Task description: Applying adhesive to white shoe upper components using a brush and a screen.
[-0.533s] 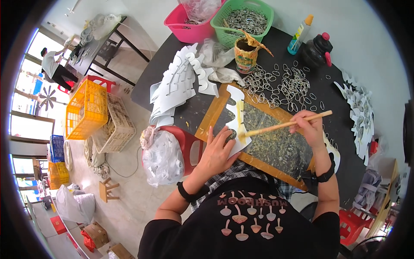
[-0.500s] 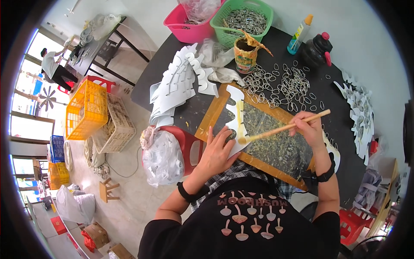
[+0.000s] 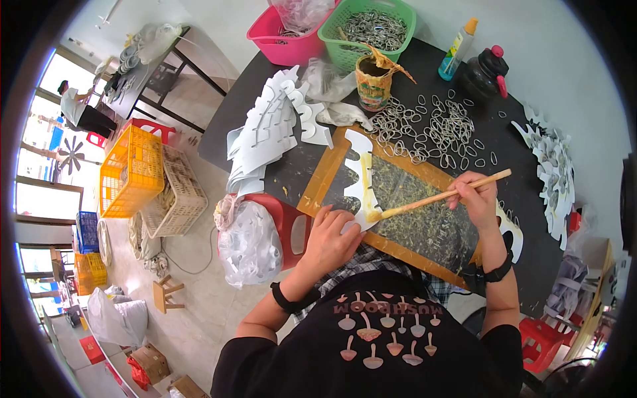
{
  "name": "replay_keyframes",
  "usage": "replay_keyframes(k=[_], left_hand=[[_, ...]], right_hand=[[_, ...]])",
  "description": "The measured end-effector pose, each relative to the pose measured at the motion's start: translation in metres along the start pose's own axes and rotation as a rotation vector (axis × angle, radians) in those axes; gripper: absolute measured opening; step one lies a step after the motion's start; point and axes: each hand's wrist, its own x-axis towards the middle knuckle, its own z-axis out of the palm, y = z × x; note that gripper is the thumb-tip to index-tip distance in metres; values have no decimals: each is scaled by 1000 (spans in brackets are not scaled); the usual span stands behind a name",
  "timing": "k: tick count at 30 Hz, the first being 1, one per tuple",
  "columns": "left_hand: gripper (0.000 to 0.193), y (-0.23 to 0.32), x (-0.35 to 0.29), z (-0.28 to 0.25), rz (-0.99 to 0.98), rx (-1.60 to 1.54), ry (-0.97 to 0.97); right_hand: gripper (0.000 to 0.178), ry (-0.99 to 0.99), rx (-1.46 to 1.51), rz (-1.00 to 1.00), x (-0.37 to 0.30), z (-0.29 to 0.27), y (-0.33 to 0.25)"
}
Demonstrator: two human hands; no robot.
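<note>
A white strip with a scalloped edge lies on the brown-edged, glue-stained board, yellowish paste along its right side. My left hand is closed over the strip's lower end, fingers curled. My right hand grips a long wooden-handled brush near its upper end. The brush tip touches the strip's lower part, just beside my left fingertips. Nearer the table's right side, another white cut piece shows partly behind my right wrist.
A stack of white cut sheets lies left of the board. Beyond it stand a paste-smeared can, many metal rings, a green basket, a pink basket, a spray bottle and a black kettle. Finished-looking white pieces lie right.
My left hand has slid down toward the strip's lower end, its spread fingers now curled. The brush tip stays on the strip's lower part, in my right hand.
</note>
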Motion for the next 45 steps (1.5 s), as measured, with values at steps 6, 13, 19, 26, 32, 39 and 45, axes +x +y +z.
replay_keyframes(k=[6,13,19,26,32,39,45], left_hand=[[16,1,1,-1,15,-43,62],[14,5,1,-3,-25,-47,49],[14,5,1,-4,-35,-57,33],[13,3,-1,-2,-34,-33,53],[12,2,-2,-2,-35,-61,0],[16,2,4,-8,-148,-31,-166],[19,0,9,-9,-108,18,-230]], right_hand=[[17,8,23,-10,-1,-5,0],[18,-16,84,8,-1,-1,3],[18,50,111,-78,10,6,7],[17,149,2,-106,25,11,4],[16,-63,12,2,31,13,2],[16,-45,22,-50,40,14,3],[16,14,61,-102,46,15,5]])
